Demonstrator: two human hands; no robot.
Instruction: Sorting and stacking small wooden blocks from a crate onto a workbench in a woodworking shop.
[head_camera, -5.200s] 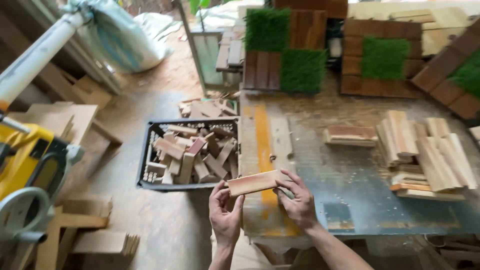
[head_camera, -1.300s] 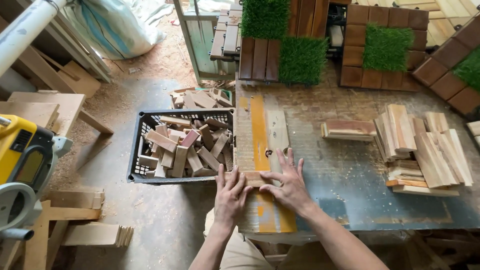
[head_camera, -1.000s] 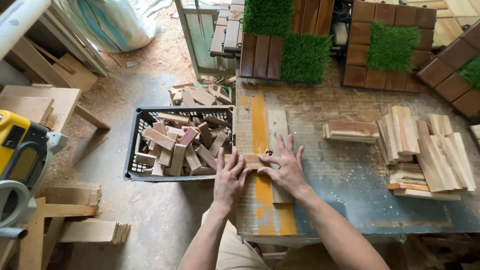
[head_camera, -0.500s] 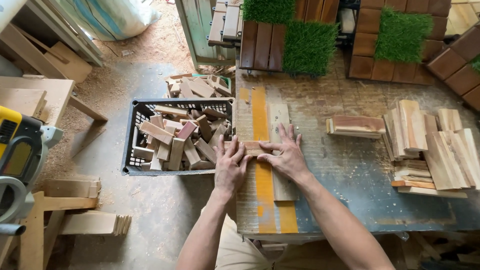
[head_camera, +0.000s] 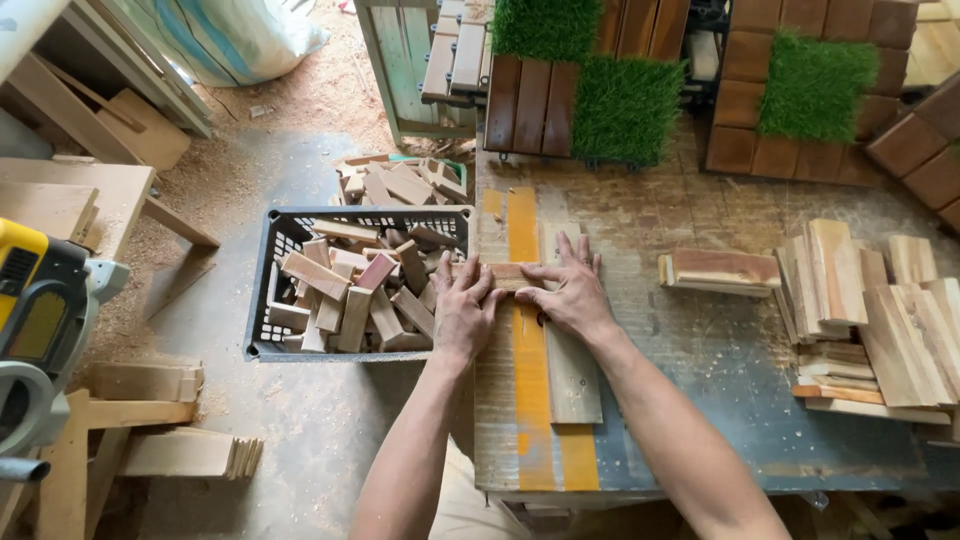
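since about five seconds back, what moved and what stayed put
The short wood piece, then held up in both hands, now lies flat on the table. The left hand and right hand press on it with spread fingers. The black crate of offcuts and the stacked slats stayed put.
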